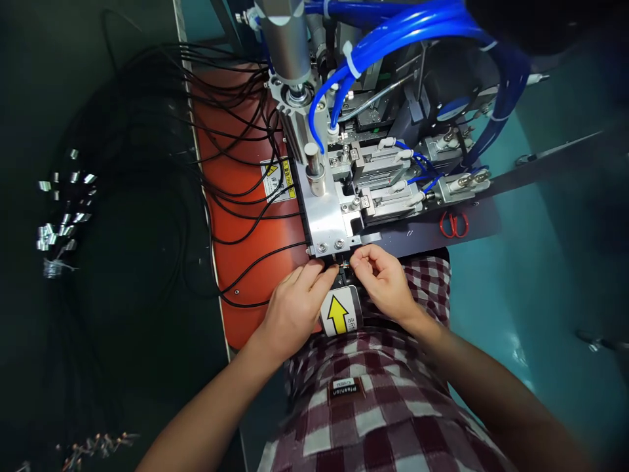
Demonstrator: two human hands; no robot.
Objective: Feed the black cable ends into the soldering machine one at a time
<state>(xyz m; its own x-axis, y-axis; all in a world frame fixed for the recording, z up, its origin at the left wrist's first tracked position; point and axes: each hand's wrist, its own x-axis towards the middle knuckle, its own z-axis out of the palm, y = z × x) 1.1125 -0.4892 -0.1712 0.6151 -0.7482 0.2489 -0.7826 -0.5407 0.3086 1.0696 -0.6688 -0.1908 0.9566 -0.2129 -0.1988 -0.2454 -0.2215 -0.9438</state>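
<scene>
My left hand (297, 298) is closed at the front end of a metal machine (327, 219), its fingertips on a black cable end. Facing it from the right, my right hand (383, 278) is pinched at a small thin piece (344, 265) that is too small to make out. The two hands' fingertips are a short gap apart, just below the machine's front edge. A label with a yellow arrow (337, 314) lies beneath them. Several black cables (250, 269) run from the machine across the orange-red surface (255, 255) at the left.
Blue air hoses (413, 39) arch over the machine. Red-handled scissors (454, 225) lie on the dark plate at the right. A cable bundle with shiny tips (63, 229) is at the far left. A warning label (278, 180) sits beside the machine.
</scene>
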